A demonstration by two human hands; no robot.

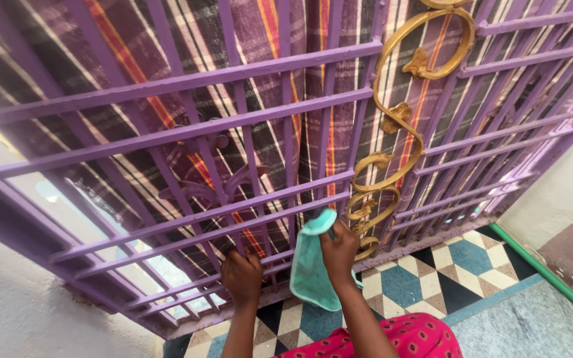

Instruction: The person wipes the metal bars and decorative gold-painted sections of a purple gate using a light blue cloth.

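Observation:
A purple metal grille gate with golden scrollwork fills most of the view. My right hand is shut on a teal cloth and presses it against the low bars beside the golden scroll. My left hand grips a lower horizontal bar of the gate, to the left of the cloth. Both forearms reach up from the bottom of the view.
A striped purple, orange and black fabric hangs behind the bars. A white wall stands at the left. Checkered tiles cover the floor below, with a green strip along the right wall. Pink clothing shows at the bottom.

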